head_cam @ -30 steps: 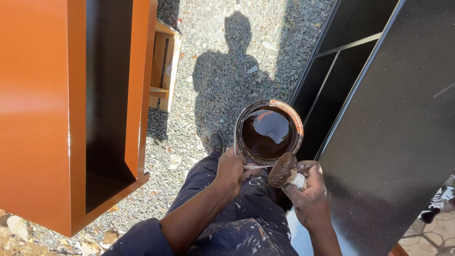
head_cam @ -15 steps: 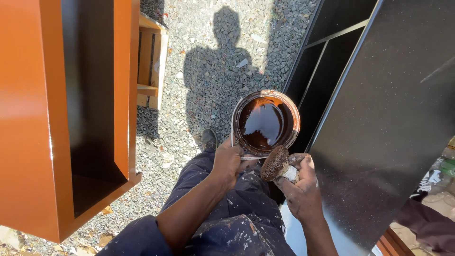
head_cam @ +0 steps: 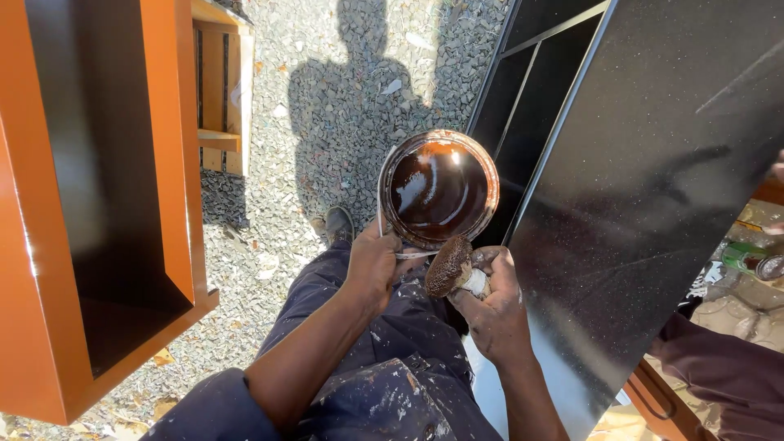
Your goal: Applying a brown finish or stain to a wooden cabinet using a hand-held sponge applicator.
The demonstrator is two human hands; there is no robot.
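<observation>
My left hand grips the near rim of a round tin full of dark brown glossy liquid, held above the gravel in front of my legs. My right hand holds a wad of white cloth with a brown-soaked, rounded pad, just below the tin's rim. The pad is out of the liquid. My paint-spattered dark trousers fill the bottom of the view.
An orange-brown lacquered cabinet stands open at the left, with a bare wooden frame behind it. A glossy black panel and black shelving run along the right. Gravel covers the ground. Another person's dark sleeve shows at lower right.
The view has shifted slightly, so the tin and both hands sit a little lower and further left in the frame. The hands keep the same hold on tin and pad.
</observation>
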